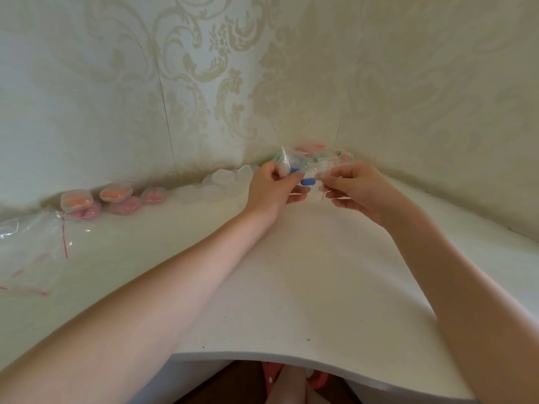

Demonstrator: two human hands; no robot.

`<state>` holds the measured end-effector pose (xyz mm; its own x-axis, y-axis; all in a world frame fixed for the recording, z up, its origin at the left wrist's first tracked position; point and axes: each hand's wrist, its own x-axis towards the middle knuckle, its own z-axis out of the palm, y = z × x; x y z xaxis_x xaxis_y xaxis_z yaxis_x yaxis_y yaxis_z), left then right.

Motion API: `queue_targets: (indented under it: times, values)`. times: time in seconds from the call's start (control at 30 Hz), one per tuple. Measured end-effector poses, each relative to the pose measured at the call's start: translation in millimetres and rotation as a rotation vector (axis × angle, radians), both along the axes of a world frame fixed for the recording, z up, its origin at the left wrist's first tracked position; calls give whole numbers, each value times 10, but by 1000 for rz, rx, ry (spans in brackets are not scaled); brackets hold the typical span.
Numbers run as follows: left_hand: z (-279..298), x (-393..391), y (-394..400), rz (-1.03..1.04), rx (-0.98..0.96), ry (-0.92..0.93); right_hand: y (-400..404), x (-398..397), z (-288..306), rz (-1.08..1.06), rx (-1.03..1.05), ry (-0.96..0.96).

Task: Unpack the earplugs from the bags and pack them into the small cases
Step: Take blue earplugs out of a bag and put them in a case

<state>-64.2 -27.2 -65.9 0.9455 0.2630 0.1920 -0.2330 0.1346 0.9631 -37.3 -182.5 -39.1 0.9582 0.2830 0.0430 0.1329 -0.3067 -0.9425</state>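
White table (291,287), both hands (274,186) (354,189) pinching clear bag (310,173), blue earplugs (307,181)

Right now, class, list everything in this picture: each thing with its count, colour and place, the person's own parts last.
filled cases: about five, clear with orange or pink earplugs, far left by the wall
empty cases: several, clear white, along the wall, centre
small bag: one, clear, blue earplugs inside, held between both hands
bag pile: count unclear, clear with mixed colours, in the corner
empty bags: a few, clear with red strips, left edge
table: one, white
left hand: pinches the small bag
right hand: pinches the small bag
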Motion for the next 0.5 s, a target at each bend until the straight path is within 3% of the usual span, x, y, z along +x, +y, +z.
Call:
queue_targets:
  times: [0.17,0.5]
  values:
    - [27,14,-37,7,13,109,-10,0,7,-31,2,-6]
    - [-71,15,-20,294,301,-94,17,68,-14,-165,88,-20]
